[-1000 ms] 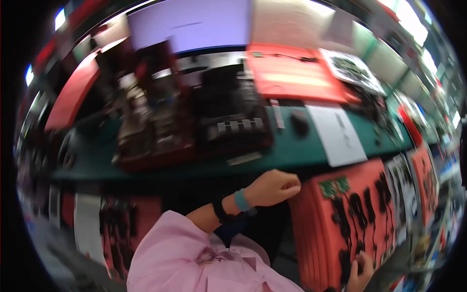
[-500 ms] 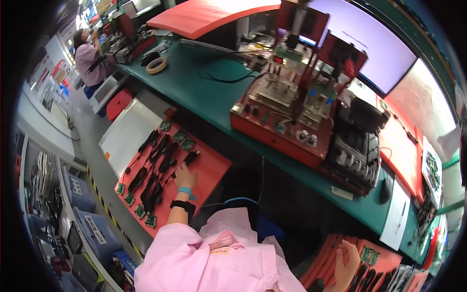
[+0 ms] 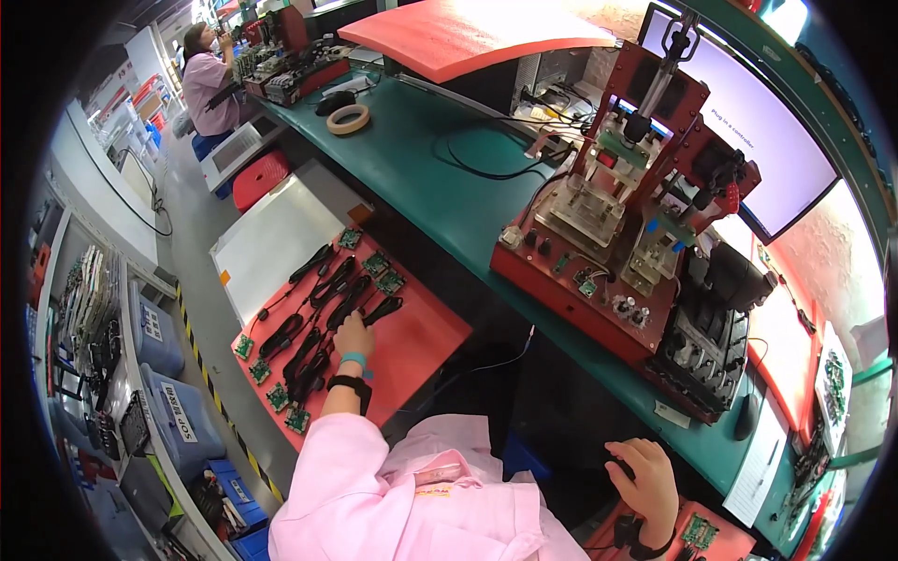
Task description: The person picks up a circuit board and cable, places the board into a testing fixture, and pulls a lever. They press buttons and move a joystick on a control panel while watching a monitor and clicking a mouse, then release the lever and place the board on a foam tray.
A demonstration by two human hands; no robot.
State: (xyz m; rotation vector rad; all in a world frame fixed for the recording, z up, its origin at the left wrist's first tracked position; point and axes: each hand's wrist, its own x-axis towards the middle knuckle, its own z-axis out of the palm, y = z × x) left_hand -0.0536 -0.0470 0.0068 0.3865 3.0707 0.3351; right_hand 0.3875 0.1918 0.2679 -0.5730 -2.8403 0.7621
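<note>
Blk cables (image 3: 302, 360) bndld on red mat (image 3: 421, 338)

Dark lettering (image 3: 732, 128) stands on the lilac screen (image 3: 781, 168) and white bin labels (image 3: 179, 411), orange lettering (image 3: 433, 491) on the pink shirt (image 3: 355, 491).

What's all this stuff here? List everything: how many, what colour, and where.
Foam sheets: several, red, left, top and right
Coiled cables: several, black, on the left sheet
Circuit boards: at least seven, green, around those cables
Workbench: one, green-topped, across the middle
Clamping fixture: one close by, red, on the workbench
Monitor: one, pale-purple screen, behind the fixture
Tape roll: one, tan, on the bench's left
Computer mouse: one, black, bench's right
Stool: one, red, upper left
Bins: at least two, blue-grey, lower left
Floor tape: one strip, yellow-black, left
Co-worker: one, pink shirt, upper left
Left hand: one, bare, at the cables
Right hand: one, bare, lower right
</note>
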